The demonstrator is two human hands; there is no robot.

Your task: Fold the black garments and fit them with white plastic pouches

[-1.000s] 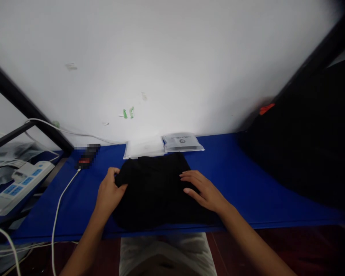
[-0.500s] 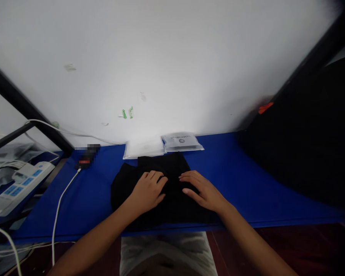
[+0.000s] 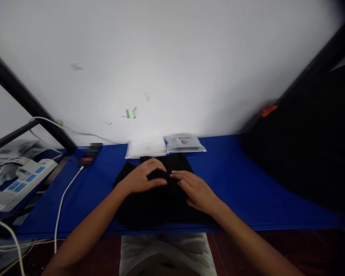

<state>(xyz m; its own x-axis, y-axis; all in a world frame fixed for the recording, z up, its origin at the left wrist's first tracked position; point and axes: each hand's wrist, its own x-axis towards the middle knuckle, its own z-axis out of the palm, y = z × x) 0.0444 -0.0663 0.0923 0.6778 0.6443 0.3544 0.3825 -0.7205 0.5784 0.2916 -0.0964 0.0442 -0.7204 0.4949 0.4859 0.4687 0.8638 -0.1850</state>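
A black cloth garment [image 3: 161, 211] lies bunched on the blue table top [image 3: 224, 168], close to its front edge. My left hand [image 3: 145, 177] rests over the upper left part of the cloth, thumb and fingers apart, the fingertips pointing right. From the other side my right hand [image 3: 194, 188] lies on the cloth with its fingers stretched toward my left hand. A small gap separates the two hands' fingertips. Neither hand shows a clear grip on the fabric.
Two flat plastic packets, one white [image 3: 147, 147] and one with dark print [image 3: 184, 143], lie by the wall behind the garment. A pixelated dark device [image 3: 91, 154] with a white cable and a power strip [image 3: 24, 184] are at left. A large black shape [image 3: 310, 145] fills the right.
My left hand has moved up on the cloth, its thumb and fingers now wider apart. My right hand has shifted slightly left, toward it. The whole view has shifted a little.
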